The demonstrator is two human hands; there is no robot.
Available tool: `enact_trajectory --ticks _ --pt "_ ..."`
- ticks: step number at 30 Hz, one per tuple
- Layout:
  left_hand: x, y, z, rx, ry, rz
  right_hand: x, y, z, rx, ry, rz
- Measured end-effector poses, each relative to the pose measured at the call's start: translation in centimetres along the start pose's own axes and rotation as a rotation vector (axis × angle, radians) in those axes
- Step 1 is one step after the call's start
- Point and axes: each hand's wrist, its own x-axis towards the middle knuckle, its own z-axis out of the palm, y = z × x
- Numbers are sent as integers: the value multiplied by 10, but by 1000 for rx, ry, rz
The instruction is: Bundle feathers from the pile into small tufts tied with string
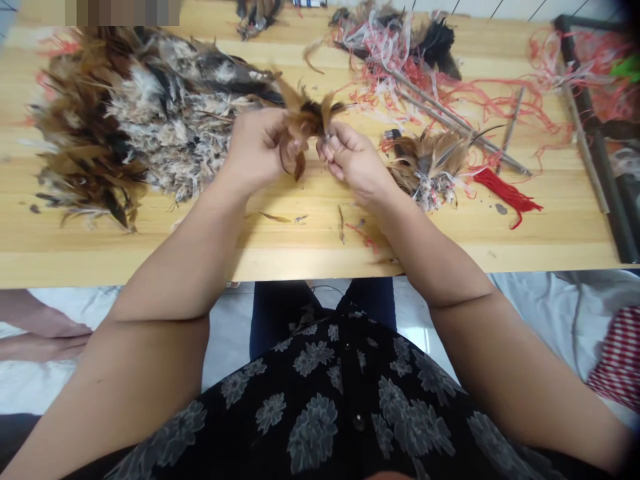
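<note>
Both hands meet over the middle of the wooden table [310, 247]. My left hand [257, 148] is closed on a small bunch of brown feathers [306, 123], pinching it from the left. My right hand [350, 160] pinches the same bunch from the right, fingers curled at its base. The feather tips stick up and hang down between the two hands. A big heap of brown, white and black feathers [130, 113] lies just left of my left hand.
A smaller tied feather bundle [430, 167] with a red tassel [505, 190] lies right of my right hand. Thin sticks [450, 117] and tangled red and white strips [400, 60] cover the far right. A dark metal frame [600, 153] stands at the right edge. Loose feathers [275, 217] lie near the front edge.
</note>
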Motion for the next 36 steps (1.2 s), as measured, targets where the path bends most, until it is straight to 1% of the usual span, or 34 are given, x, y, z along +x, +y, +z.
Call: enact_trajectory --ticks 2,3,5,7,9,11,13,15,17,19,22,26,28,32,36 --pt "-2 7 9 -65 44 -106 0 2 2 178 55 77" --pt "-2 11 12 -72 59 -131 1 2 2 237 69 119" --pt "-3 22 16 -31 49 -109 1 1 1 320 86 206" --pt "-3 32 17 20 63 -68 2 -1 0 380 101 286" --pt "-2 41 16 31 71 -65 1 -5 -1 432 100 352" --pt "0 47 15 -3 83 -82 0 -7 -1 483 83 388" --pt "2 49 17 -83 96 -96 -1 -8 0 514 69 407" --pt "4 51 18 -201 81 -105 -1 -8 -1 511 40 435" --pt "4 52 19 -288 45 -117 -1 -9 -2 503 -23 461" --pt "4 52 18 -311 28 -137 -1 -9 -2 504 -75 485" --pt "3 48 17 -306 50 -155 -1 -9 -3 496 -81 515" --pt "3 37 19 -194 -7 -95 -1 -8 -2 515 -58 513" --pt "3 33 19 -123 -10 -44 -1 -9 -1 510 -63 503" --pt "6 34 15 -45 10 53 -2 -11 2 438 -53 494" --pt "6 35 12 15 -17 63 -2 -9 3 380 -44 470"
